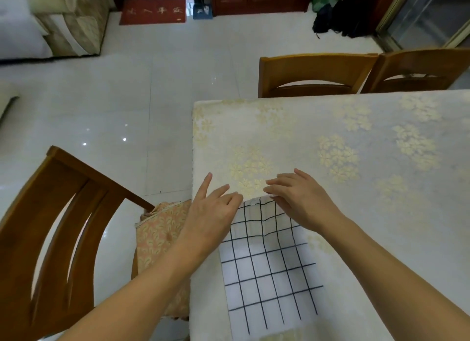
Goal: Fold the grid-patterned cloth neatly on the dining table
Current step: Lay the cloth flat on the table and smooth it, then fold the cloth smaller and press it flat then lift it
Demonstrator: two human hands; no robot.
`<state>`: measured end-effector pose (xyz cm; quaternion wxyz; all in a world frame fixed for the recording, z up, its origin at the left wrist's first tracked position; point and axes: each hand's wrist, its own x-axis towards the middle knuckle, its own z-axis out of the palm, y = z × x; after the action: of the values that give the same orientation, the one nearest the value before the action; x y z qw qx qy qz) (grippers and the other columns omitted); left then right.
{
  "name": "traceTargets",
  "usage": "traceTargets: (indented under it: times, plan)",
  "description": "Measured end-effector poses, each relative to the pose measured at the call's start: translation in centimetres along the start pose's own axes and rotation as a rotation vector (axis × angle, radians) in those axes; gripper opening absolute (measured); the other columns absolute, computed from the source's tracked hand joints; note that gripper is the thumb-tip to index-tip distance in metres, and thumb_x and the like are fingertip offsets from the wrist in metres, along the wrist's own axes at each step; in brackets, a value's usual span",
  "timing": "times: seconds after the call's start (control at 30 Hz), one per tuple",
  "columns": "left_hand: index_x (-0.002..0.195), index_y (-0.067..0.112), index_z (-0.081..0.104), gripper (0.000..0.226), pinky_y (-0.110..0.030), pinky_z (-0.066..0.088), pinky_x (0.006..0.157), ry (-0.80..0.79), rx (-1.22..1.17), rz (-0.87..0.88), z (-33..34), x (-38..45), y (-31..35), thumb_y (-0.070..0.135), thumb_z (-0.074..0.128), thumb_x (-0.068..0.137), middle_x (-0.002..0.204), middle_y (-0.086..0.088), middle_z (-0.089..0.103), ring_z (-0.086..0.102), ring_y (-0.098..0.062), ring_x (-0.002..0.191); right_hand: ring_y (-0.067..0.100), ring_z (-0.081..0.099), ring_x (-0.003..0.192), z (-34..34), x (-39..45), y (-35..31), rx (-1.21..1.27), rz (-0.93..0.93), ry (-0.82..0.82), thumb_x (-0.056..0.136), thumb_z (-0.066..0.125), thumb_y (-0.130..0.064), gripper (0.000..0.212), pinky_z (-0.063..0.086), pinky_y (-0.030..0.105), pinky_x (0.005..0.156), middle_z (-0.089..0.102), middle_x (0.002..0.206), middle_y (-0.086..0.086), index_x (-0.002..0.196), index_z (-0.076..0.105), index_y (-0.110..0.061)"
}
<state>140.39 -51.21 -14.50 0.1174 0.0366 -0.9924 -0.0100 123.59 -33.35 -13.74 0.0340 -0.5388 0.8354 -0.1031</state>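
The white cloth with a black grid (269,272) lies as a narrow folded strip near the left end of the dining table (381,142). My left hand (213,211) rests on the strip's far left corner, its fingers straight and spread. At the far right corner my right hand (297,195) lies with its fingers extended across the cloth's top edge. A small ripple shows in the cloth just below the two hands. The near end of the strip reaches toward the table's front edge.
A floral pale tablecloth covers the table. One wooden chair (58,239) with a patterned cushion (162,241) stands at the table's left end. Two more wooden chairs (315,73) stand at the far side. Shiny tiled floor spreads to the left.
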Motion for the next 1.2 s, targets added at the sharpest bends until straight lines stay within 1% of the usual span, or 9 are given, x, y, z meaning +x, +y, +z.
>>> traceTargets:
  times: [0.13, 0.23, 0.3, 0.5, 0.57, 0.83, 0.97, 1.07, 1.2]
  plan:
    - [0.109, 0.009, 0.068, 0.048, -0.052, 0.048, 0.104, -0.007, -0.085, 0.004, -1.0, -2.1, 1.9, -0.012, 0.074, 0.066, 0.101, -0.007, 0.076, 0.069, -0.031, 0.106, 0.024, 0.069, 0.105, -0.7, -3.2, -1.8, -0.018, -0.001, 0.060, 0.088, 0.071, -0.019, 0.023, 0.056, 0.039, 0.080, 0.073, 0.115, -0.003, 0.111, 0.073, -0.023]
    - [0.108, 0.008, 0.069, 0.052, -0.038, 0.058, 0.075, 0.022, -0.173, 0.007, -1.3, -4.2, 3.7, -0.013, 0.076, 0.062, 0.096, -0.006, 0.074, 0.069, -0.029, 0.085, 0.024, 0.070, 0.099, 0.0, -6.4, -2.8, -0.009, 0.019, 0.090, 0.087, 0.071, -0.015, 0.033, 0.058, 0.036, 0.063, 0.072, 0.116, -0.002, 0.119, 0.069, -0.024]
    - [0.110, 0.007, 0.070, 0.052, -0.035, 0.058, 0.069, 0.025, -0.218, 0.024, -1.4, -6.0, 4.9, -0.012, 0.075, 0.062, 0.100, -0.007, 0.074, 0.069, -0.027, 0.083, 0.024, 0.069, 0.102, 0.8, -8.8, -3.4, -0.004, 0.037, 0.117, 0.089, 0.070, -0.013, 0.038, 0.059, 0.036, 0.064, 0.070, 0.121, -0.001, 0.125, 0.066, -0.025]
    - [0.115, 0.005, 0.071, 0.048, -0.037, 0.059, 0.080, 0.027, -0.240, 0.070, -0.8, -11.7, 8.7, -0.007, 0.065, 0.069, 0.115, -0.011, 0.072, 0.070, -0.029, 0.100, 0.028, 0.061, 0.122, 3.1, -16.1, -5.7, -0.039, 0.009, 0.230, 0.098, 0.050, -0.011, 0.035, 0.055, 0.037, 0.088, 0.063, 0.135, 0.003, 0.129, 0.065, -0.016]
    - [0.117, 0.006, 0.070, 0.049, -0.039, 0.058, 0.087, 0.011, -0.249, 0.063, -0.2, -13.4, 9.7, -0.008, 0.072, 0.070, 0.119, -0.011, 0.071, 0.068, -0.031, 0.105, 0.028, 0.058, 0.127, 4.2, -18.6, -6.2, -0.044, 0.033, 0.226, 0.095, 0.058, -0.005, 0.039, 0.054, 0.038, 0.094, 0.060, 0.138, 0.004, 0.132, 0.063, -0.015]
    - [0.115, 0.008, 0.072, 0.055, -0.037, 0.057, 0.090, -0.128, -0.282, 0.080, 2.3, -18.7, 13.4, 0.002, 0.087, 0.063, 0.118, -0.010, 0.071, 0.068, -0.029, 0.106, 0.025, 0.055, 0.130, 8.9, -26.4, -8.0, -0.019, 0.139, 0.128, 0.084, 0.074, -0.003, 0.056, 0.058, 0.038, 0.088, 0.058, 0.141, 0.003, 0.136, 0.060, -0.018]
    - [0.110, 0.007, 0.073, 0.050, -0.036, 0.056, 0.090, -0.194, -0.259, 0.079, 3.4, -20.4, 14.0, 0.007, 0.089, 0.063, 0.114, -0.011, 0.072, 0.069, -0.028, 0.103, 0.024, 0.054, 0.131, 10.6, -28.5, -8.5, -0.001, 0.188, 0.086, 0.089, 0.067, -0.011, 0.049, 0.057, 0.038, 0.090, 0.056, 0.143, 0.002, 0.137, 0.058, -0.020]
    - [0.113, 0.008, 0.071, 0.037, -0.038, 0.055, 0.094, -0.205, -0.280, 0.100, 3.8, -21.4, 13.9, 0.014, 0.078, 0.078, 0.117, -0.009, 0.070, 0.066, -0.027, 0.105, 0.025, 0.051, 0.134, 11.0, -29.8, -8.8, 0.017, 0.192, 0.044, 0.089, 0.068, -0.010, 0.050, 0.055, 0.042, 0.095, 0.055, 0.144, 0.004, 0.138, 0.057, -0.018]
    - [0.110, 0.013, 0.066, 0.026, -0.040, 0.051, 0.094, -0.206, -0.297, 0.075, 3.0, -20.3, 13.4, 0.026, 0.054, 0.091, 0.114, -0.003, 0.066, 0.062, -0.023, 0.102, 0.026, 0.055, 0.130, 10.4, -29.2, -9.4, 0.056, 0.201, 0.076, 0.100, 0.046, -0.027, 0.037, 0.053, 0.046, 0.097, 0.061, 0.137, 0.006, 0.130, 0.064, -0.014]
